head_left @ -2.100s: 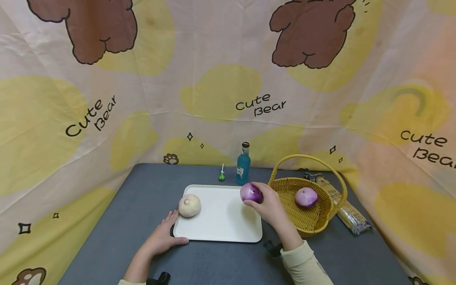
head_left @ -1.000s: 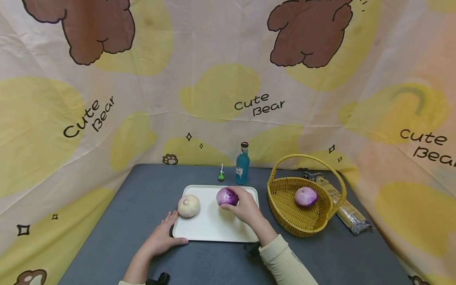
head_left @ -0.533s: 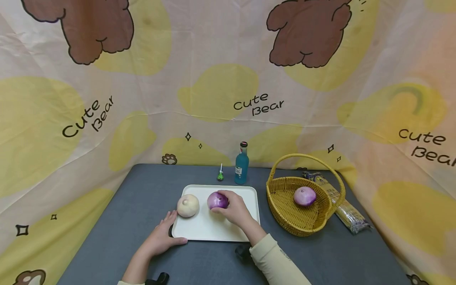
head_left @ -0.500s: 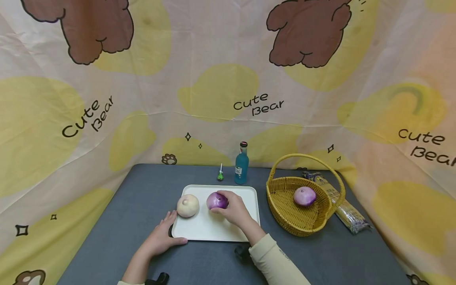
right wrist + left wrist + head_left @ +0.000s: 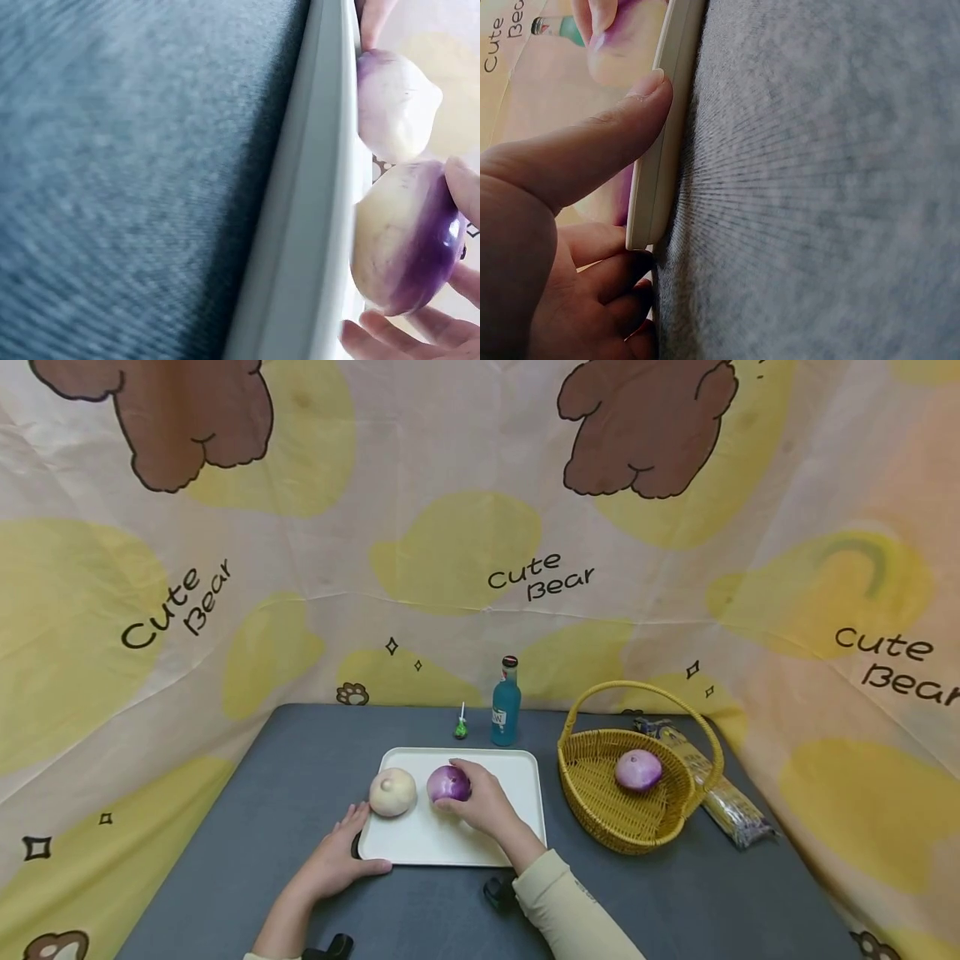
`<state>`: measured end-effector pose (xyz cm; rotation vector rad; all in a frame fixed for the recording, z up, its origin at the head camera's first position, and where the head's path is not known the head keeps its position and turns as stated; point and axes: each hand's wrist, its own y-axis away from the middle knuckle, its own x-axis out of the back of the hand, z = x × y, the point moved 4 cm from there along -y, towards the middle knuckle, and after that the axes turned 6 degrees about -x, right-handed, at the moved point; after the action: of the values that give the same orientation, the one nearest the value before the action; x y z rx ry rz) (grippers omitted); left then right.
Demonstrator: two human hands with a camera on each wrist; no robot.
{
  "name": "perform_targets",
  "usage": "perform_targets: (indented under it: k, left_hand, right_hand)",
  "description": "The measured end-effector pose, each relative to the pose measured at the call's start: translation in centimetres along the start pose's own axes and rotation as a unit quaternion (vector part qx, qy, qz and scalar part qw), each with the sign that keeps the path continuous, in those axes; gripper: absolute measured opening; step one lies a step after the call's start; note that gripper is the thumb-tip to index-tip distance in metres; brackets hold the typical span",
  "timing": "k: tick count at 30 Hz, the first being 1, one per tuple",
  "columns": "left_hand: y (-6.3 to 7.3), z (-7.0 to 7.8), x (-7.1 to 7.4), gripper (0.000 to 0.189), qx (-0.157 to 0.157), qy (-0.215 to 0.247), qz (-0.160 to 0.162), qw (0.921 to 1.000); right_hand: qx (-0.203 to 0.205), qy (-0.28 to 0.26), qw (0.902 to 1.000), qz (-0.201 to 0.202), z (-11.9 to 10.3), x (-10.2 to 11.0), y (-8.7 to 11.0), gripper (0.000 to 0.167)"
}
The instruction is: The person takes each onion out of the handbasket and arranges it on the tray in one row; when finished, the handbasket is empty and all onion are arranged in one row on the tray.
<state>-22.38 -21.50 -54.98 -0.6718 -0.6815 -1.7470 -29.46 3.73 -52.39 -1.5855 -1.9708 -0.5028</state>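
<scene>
Purple turnip shifted left since earlier frame, now over tray just beside pale-topped turnip. We see right hand grasping it; left hand spread, grip relaxed, touching tray's near-left corner; room between tray's right edge and basket.

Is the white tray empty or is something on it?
Not empty: a pale vegetable sits on the white tray. The right hand holds a purple vegetable; whether that touches the tray, I can't tell.

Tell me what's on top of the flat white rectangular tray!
On the flat white rectangular tray sits a mostly white round vegetable. The right hand holds a round purple-and-white vegetable over it; whether that touches is unclear. The surface under both is covered.
</scene>
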Motion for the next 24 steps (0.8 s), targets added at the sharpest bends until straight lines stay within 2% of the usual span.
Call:
perform_targets:
  k: [7,24]
  left_hand:
    - [0.05,0.07,0.16,0.118,-0.003,-0.004,0.004,1.0]
    - [0.07,0.11,0.14,0.117,0.0,-0.002,-0.001,1.0]
  right_hand:
    - [0.007,0.021,0.9996,-0.018,0.11,-0.09,0.09,0.073]
    - [0.017,0.014,0.9994,-0.025,-0.37,-0.07,-0.3,0.074]
